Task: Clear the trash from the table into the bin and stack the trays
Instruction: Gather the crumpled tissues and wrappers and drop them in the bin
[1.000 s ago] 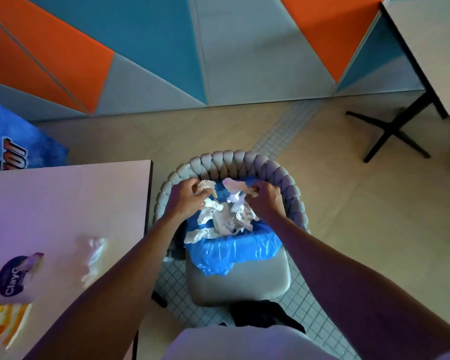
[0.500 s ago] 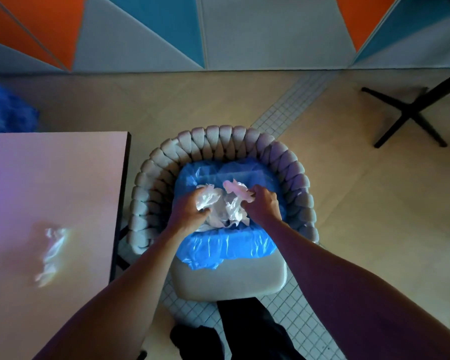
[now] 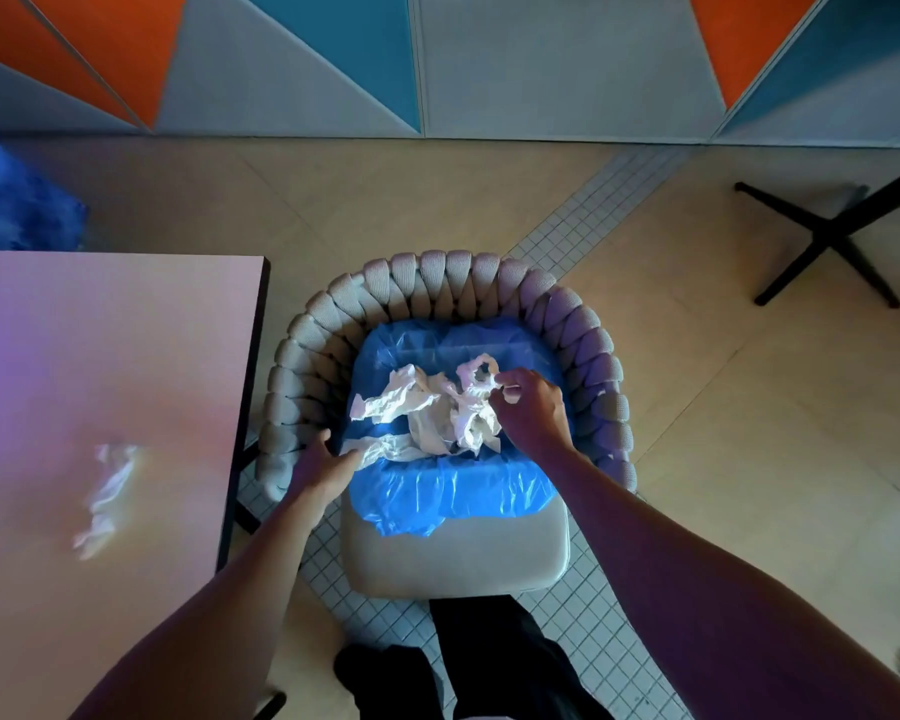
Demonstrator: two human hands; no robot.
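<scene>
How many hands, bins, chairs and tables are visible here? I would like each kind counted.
Bare hands: 2, the left hand and the right hand, pinching crumpled white paper
Blue-lined bin: 1
Grey braided chair: 1
Tables: 2, pale wooden table, black-legged table
Total: 6

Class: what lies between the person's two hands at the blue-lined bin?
In the head view, crumpled white paper lies between the left hand and the right hand, inside the bin.

Left hand [image 3: 323, 467] open, fingers loose — right hand [image 3: 533, 413] curled, pinching white wrapper [image 3: 468, 407]
</scene>
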